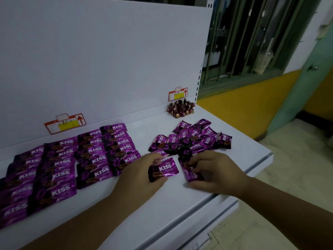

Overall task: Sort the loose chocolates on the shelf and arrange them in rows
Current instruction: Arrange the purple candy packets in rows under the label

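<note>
Currently, just beside the loose pile (pixel 194 139): my left hand (pixel 142 175) is pinching one Kiss packet (pixel 164 169), my right hand (pixel 216 170) is clutching a second packet (pixel 193 175).

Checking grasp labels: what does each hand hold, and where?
The left hand pinches a face-up Kiss chocolate by its dark left end; the right hand grips another purple chocolate between fingertips and thumb.

Left hand (pixel 140 175), right hand (pixel 218 170), 2 chocolates (pixel 165 168)
</note>
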Action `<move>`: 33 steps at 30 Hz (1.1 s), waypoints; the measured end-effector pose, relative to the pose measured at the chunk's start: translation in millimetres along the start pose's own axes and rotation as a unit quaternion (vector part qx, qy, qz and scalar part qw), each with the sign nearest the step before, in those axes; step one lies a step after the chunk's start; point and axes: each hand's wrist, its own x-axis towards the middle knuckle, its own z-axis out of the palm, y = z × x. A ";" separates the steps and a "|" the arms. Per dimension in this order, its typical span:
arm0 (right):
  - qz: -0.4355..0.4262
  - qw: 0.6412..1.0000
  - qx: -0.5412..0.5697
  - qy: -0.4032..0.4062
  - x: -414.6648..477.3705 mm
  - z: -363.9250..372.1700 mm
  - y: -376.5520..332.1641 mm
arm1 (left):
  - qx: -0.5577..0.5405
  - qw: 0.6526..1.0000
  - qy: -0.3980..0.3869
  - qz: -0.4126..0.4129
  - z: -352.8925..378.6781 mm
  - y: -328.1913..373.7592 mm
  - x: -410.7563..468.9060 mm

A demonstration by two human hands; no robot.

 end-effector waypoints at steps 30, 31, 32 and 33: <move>-0.016 0.995 0.031 -0.091 76.6 18.2 -80.9 | 0.194 0.977 0.064 0.055 -116.1 -49.3 -74.0; -0.034 0.994 0.039 -0.099 84.2 23.0 -88.4 | 0.207 0.975 0.067 0.041 -124.4 -52.4 -82.6; -0.053 0.992 0.047 -0.105 91.4 28.4 -96.1 | 0.223 0.972 0.068 0.027 -132.3 -55.2 -91.8; -0.074 0.990 0.053 -0.109 98.2 34.1 -104.1 | 0.240 0.968 0.067 0.013 -139.8 -57.7 -101.3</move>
